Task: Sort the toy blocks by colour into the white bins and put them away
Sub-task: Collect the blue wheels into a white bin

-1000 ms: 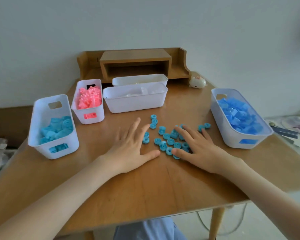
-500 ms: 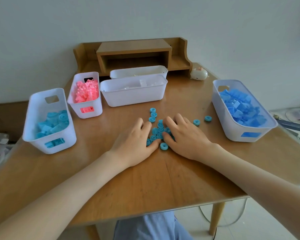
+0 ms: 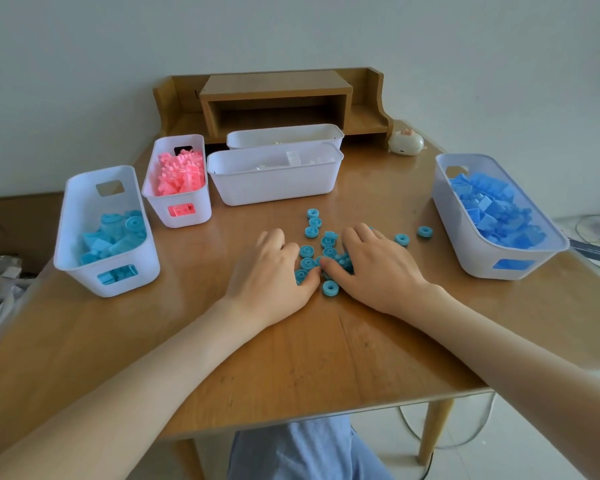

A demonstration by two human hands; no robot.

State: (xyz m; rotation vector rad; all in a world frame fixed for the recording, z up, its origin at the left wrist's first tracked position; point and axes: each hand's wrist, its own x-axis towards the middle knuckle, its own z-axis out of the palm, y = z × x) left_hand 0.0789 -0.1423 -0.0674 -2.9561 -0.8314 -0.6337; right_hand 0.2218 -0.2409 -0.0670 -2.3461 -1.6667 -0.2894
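Several teal round blocks [image 3: 308, 251] lie bunched in the middle of the wooden table [image 3: 291, 358]. My left hand [image 3: 274, 271] and my right hand [image 3: 371, 268] meet over the pile, fingers curled down round the blocks, thumbs nearly touching. A few round blocks lie loose: three in a row behind the hands [image 3: 313, 213], two to the right [image 3: 424, 231]. The white bin at the left [image 3: 84, 265] holds teal blocks. The bin at the right [image 3: 471, 251] holds darker blue blocks. A small bin [image 3: 174, 216] holds pink blocks.
Two long white bins [image 3: 274, 188] with white pieces stand behind the pile, in front of a wooden desk shelf [image 3: 274, 95]. A small cream gadget [image 3: 406, 143] sits at the back right. The table's front edge is near my lap.
Both hands have swept inward from spread positions and drawn the scattered round blocks into a tight bunch. Their fingers have curled over the pile.
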